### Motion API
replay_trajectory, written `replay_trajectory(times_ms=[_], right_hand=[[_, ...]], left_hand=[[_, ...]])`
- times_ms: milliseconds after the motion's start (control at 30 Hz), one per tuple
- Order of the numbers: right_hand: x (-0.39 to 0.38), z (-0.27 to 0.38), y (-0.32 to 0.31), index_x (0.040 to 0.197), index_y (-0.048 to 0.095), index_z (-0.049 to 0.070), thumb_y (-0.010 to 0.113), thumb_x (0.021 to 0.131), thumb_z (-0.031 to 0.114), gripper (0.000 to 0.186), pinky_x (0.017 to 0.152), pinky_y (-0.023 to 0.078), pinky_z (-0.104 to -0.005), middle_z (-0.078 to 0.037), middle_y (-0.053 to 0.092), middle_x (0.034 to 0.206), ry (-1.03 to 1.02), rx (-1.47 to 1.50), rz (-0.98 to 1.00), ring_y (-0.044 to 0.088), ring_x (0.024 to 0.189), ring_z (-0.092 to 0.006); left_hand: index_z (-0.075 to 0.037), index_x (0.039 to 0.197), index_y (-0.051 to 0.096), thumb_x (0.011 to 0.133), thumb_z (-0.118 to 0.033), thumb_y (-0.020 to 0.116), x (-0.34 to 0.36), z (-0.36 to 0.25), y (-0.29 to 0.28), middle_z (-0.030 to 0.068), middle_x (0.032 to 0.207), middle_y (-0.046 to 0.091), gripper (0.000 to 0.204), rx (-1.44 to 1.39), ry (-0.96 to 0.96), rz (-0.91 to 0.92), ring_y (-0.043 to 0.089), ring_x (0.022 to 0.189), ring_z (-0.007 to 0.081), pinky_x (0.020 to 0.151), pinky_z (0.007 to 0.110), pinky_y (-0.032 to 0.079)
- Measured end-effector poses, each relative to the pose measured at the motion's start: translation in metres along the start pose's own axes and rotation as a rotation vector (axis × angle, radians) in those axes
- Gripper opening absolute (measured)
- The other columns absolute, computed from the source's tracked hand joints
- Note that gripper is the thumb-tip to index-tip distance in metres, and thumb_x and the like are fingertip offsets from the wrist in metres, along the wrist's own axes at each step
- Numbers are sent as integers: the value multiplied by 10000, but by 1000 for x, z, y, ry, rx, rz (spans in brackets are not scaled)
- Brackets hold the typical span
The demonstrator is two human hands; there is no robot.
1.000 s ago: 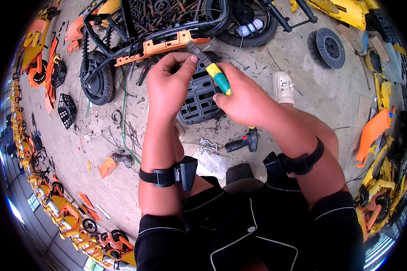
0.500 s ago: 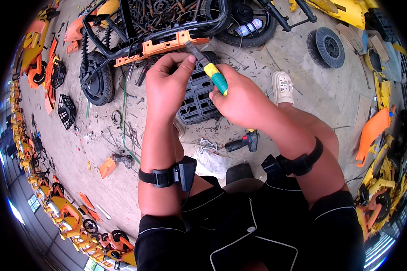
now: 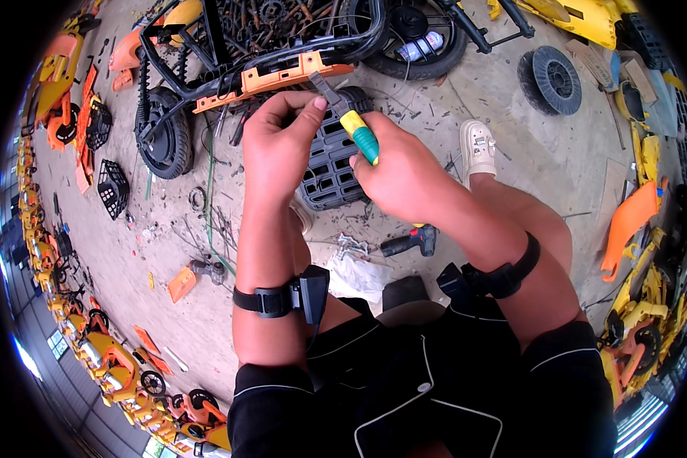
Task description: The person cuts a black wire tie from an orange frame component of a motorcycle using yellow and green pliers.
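Note:
My right hand (image 3: pixel 401 164) is wrapped round the yellow and green handle of a hand tool with a flat grey metal blade (image 3: pixel 327 92). The blade slants up to the left, toward the orange strip. Just left of it, my left hand (image 3: pixel 282 141) is closed in a pinch, its thumb tip next to the blade. Whatever the left fingers hold, if anything, is hidden. Beneath both hands lies a black slotted plastic crate (image 3: pixel 332 172). Beyond them an orange plastic strip (image 3: pixel 282 74) runs along a black tubular frame (image 3: pixel 359 40) filled with rusty metal parts.
A cordless drill (image 3: pixel 410 242) and a white plastic bag (image 3: pixel 359 276) lie on the floor near my legs. Wheels stand at the frame, one a black tyre (image 3: pixel 162 133). A grey spool (image 3: pixel 557 80) sits at right, above an orange panel (image 3: pixel 632 229). Yellow vehicles line the left.
Both hands have shifted slightly left, and the tool has tilted a little with the right hand. The grips look the same.

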State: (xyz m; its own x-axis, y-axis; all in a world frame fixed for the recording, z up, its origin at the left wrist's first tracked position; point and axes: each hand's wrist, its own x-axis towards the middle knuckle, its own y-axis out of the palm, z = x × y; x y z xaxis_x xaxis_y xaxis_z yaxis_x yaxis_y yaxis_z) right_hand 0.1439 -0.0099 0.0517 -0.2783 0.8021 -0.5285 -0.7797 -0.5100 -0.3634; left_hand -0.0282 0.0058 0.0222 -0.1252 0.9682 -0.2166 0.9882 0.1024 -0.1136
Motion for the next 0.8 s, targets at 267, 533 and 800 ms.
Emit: replay_trajectory(times_ms=[267,533,800], right_hand=[[-1,-2,4,1271,475,-15,609,900,156,430,803,494,-490,-271,654,944,0,-6,-30,634,911,-456],[1,-8,8,1272,491,15,620,898,155,420,770,502,-451,-226,647,951,-26,3,-83,649,881,-398],[13,-20,-5,1247,534,53,624,886,140,382,702,512,-398,-128,662,934,64,145,-176,653,803,-238]], left_hand=[[19,969,704,927,-102,710,-1,1,-2,-4,847,679,128,-5,4,3,548,768,47,704,212,449],[16,992,707,931,-113,706,1,5,1,-9,858,676,143,-11,22,4,543,765,43,690,209,445],[18,1018,706,942,-119,697,3,5,1,-16,870,671,157,8,6,-36,537,763,38,678,196,435]])
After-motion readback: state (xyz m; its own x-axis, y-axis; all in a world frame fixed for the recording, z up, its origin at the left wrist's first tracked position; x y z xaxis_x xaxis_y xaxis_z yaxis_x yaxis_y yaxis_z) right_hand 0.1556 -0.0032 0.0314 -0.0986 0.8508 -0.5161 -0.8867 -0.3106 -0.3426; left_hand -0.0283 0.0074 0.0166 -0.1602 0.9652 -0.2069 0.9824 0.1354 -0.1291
